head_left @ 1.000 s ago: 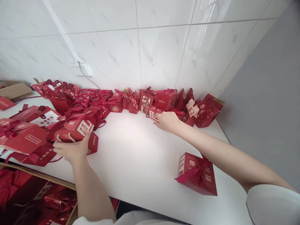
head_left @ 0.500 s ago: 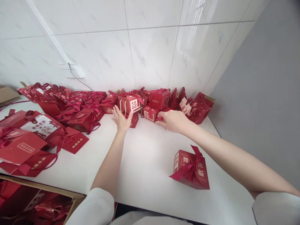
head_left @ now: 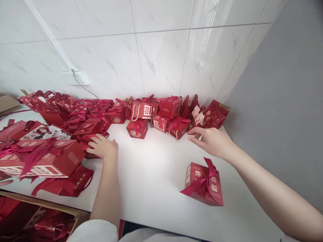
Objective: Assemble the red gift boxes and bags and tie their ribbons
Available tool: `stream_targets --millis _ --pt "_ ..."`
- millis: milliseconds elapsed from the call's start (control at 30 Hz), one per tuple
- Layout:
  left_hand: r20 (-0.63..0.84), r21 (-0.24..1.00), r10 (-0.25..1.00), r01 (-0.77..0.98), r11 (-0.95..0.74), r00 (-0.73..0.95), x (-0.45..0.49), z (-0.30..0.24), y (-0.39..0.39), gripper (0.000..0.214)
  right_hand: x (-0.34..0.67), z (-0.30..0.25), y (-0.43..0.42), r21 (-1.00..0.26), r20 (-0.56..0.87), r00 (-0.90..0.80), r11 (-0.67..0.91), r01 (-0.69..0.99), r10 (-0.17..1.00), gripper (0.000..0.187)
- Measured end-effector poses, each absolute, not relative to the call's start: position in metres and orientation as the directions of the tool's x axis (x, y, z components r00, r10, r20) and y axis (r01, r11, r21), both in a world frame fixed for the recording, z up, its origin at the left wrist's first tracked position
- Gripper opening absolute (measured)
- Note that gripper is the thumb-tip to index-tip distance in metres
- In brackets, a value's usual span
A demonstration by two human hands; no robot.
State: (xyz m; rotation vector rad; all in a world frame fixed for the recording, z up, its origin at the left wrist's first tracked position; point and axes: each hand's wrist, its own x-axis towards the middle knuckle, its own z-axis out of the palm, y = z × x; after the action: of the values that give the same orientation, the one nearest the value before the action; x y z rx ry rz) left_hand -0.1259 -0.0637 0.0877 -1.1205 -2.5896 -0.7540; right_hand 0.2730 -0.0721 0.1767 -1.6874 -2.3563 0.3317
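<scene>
My left hand reaches to the left pile, its fingers spread against a red gift box partly hidden beneath them. My right hand hovers at the right, thumb and forefinger apart with nothing between them. Just left of it sits a red gift box with a ribbon bow. A small box with a round gold emblem carries a rope-handled box marked with a white double-happiness panel. Nearest me, alone on the white table, stands a tilted-looking red box with a large magenta bow.
Red gift bags lean at the wall's right end. A long red box lies at left, with another person's fingers at its edge. Below is an open carton of red packages. A wall socket has a cable.
My left hand has left the stacked boxes and moved left to the pile. My right hand has drawn right, away from the bowed box. The long box at left has shifted into view.
</scene>
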Motion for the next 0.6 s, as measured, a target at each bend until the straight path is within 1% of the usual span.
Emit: stream_targets --millis 67,133,167,233,300,367,400,467,500,533,567,600 --pt "0.454 0.267 0.623 0.765 0.586 -0.637 -0.108 0.082 -0.066 0.073 0.271 0.177 -0.078 -0.331 0.041 -0.337 0.331 0.884 0.941 0.025" --pt "0.453 0.205 0.704 0.833 0.515 -0.547 -0.085 0.077 -0.069 0.07 0.269 0.178 -0.085 -0.354 0.034 -0.368 0.356 0.865 0.929 0.026" --pt "0.431 0.205 0.752 0.865 0.457 -0.499 -0.073 0.074 -0.07 0.067 0.269 0.178 -0.088 -0.362 0.032 -0.382 0.367 0.857 0.924 0.026" --pt "0.341 0.271 0.845 0.903 0.333 -0.413 -0.051 0.066 -0.071 0.062 0.269 0.18 -0.095 -0.369 0.039 -0.404 0.389 0.844 0.914 0.027" --pt "0.208 0.376 0.931 0.903 0.207 -0.3 -0.034 0.058 -0.072 0.057 0.268 0.182 -0.1 -0.382 0.045 -0.425 0.409 0.829 0.904 0.027" --pt "0.119 0.448 0.977 0.888 0.105 -0.175 -0.022 0.053 -0.074 0.049 0.268 0.185 -0.102 -0.413 0.036 -0.446 0.42 0.808 0.894 0.028" --pt "0.11 0.464 0.986 0.884 0.059 -0.123 -0.019 0.054 -0.078 0.044 0.268 0.186 -0.102 -0.428 0.024 -0.454 0.42 0.8 0.891 0.029" --pt "0.165 0.489 0.985 0.871 -0.043 -0.044 -0.015 0.064 -0.092 0.036 0.266 0.188 -0.099 -0.442 0.006 -0.463 0.417 0.794 0.886 0.028" --pt "0.225 0.502 0.974 0.857 -0.111 -0.006 -0.015 0.071 -0.102 0.034 0.263 0.188 -0.095 -0.438 0.004 -0.466 0.421 0.794 0.885 0.027" --pt "0.311 0.509 0.95 0.838 -0.197 0.034 -0.015 0.08 -0.114 0.032 0.258 0.188 -0.09 -0.431 0.01 -0.477 0.434 0.791 0.879 0.026" --pt "0.422 0.485 0.904 0.824 -0.293 0.073 -0.017 0.088 -0.128 0.03 0.252 0.188 -0.084 -0.42 0.023 -0.497 0.46 0.782 0.867 0.025" --pt "0.556 0.438 0.827 0.816 -0.377 0.083 -0.019 0.095 -0.142 0.028 0.244 0.187 -0.077 -0.406 0.041 -0.528 0.498 0.766 0.848 0.025"
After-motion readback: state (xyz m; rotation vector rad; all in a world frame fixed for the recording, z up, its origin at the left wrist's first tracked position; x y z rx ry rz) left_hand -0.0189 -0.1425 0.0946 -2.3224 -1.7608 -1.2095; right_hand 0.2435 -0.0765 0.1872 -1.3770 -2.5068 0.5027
